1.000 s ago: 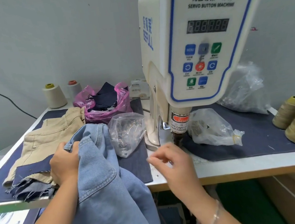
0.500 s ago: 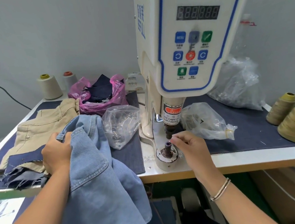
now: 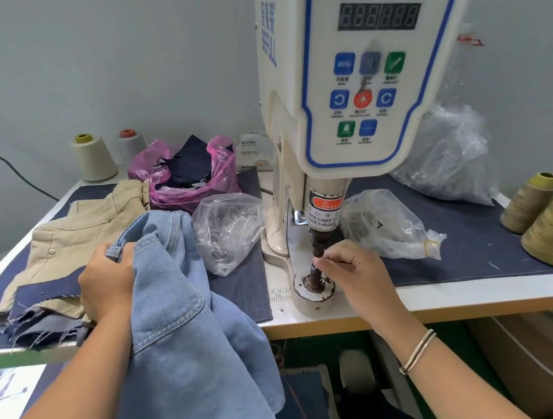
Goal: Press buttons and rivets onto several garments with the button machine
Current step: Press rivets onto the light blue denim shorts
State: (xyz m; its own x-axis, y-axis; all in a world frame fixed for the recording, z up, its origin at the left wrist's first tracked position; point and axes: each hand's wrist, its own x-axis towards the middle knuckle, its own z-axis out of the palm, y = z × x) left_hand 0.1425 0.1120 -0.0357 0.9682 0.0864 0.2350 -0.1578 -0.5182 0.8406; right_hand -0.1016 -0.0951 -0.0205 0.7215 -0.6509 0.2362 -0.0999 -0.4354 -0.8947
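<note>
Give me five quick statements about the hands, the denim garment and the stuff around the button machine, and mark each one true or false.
1. The left hand grips the light blue denim garment. True.
2. The right hand is pressing a key on the machine's control panel. False: its fingertips are down at the lower die, under the punch.
3. The denim garment lies under the punch, ready for pressing. False: it sits left of the button machine and hangs over the table edge.
4. A pink plastic bag holds dark blue fabric pieces. True.
5. Two thread cones stand at the table's right end. True.
</note>
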